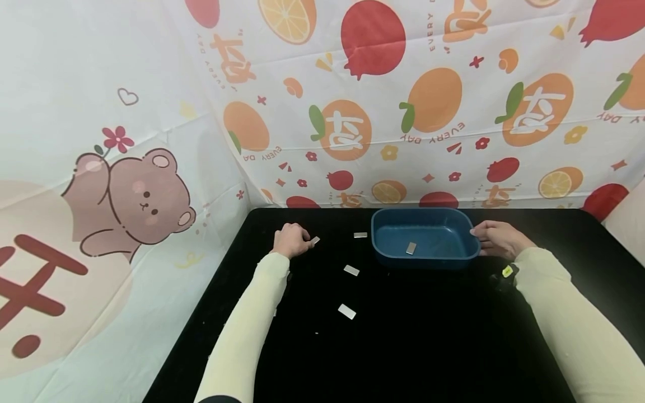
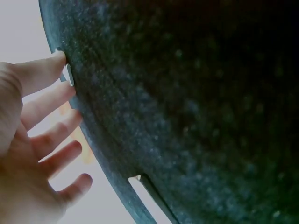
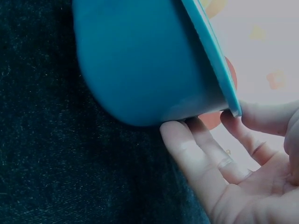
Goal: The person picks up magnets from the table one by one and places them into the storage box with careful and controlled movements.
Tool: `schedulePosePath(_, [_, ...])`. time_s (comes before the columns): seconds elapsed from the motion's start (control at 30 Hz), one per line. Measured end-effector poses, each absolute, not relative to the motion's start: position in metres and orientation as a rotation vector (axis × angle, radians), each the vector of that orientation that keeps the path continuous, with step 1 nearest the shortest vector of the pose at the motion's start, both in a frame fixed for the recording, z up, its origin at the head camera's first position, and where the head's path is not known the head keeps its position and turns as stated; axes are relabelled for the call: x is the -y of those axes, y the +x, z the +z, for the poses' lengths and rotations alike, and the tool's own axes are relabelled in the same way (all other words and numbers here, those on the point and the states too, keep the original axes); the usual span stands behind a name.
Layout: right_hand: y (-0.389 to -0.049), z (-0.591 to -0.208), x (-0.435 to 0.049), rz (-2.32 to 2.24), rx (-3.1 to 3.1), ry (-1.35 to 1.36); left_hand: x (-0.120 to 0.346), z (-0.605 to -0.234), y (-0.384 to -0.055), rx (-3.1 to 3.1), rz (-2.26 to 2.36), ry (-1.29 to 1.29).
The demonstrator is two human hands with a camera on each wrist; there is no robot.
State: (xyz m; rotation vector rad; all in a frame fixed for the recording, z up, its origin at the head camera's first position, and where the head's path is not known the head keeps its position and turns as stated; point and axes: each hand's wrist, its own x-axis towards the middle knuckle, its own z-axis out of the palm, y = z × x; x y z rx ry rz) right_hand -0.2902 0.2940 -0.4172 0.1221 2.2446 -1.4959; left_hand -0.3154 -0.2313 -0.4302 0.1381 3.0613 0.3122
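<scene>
At the far left of the black table, my left hand (image 1: 291, 240) pinches a small silver rectangular plate (image 1: 315, 240) between thumb and index finger. The left wrist view shows the plate (image 2: 69, 74) edge-on between those fingertips, the other fingers spread apart. My right hand (image 1: 501, 238) grips the right end of a blue plastic basin (image 1: 428, 261). In the right wrist view the thumb lies over the basin's rim (image 3: 212, 51), with fingers against the outer wall below. One similar plate (image 1: 411, 248) sits inside the basin.
Three more silver plates lie on the black tabletop (image 1: 413, 330): one (image 1: 360, 235) left of the basin, one (image 1: 351, 270) nearer, and another (image 1: 346, 311) nearer still. A fruit-printed cloth (image 1: 302, 61) hangs behind the table, and a bear-printed cloth (image 1: 146, 190) at the left.
</scene>
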Motion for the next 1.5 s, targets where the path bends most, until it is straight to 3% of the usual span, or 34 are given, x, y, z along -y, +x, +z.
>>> schedulePosePath(0.67, [-0.2898,-0.4203,-0.2943,-1.497,-2.248,0.121,0.2274,-0.4325,-0.3112,-3.096,0.367,0.128])
schedulePosePath(1.5, [-0.2919,-0.421,-0.2937,-1.512,-2.236,0.133,0.226,-0.4283,-0.3123,-3.24,0.552,0.356])
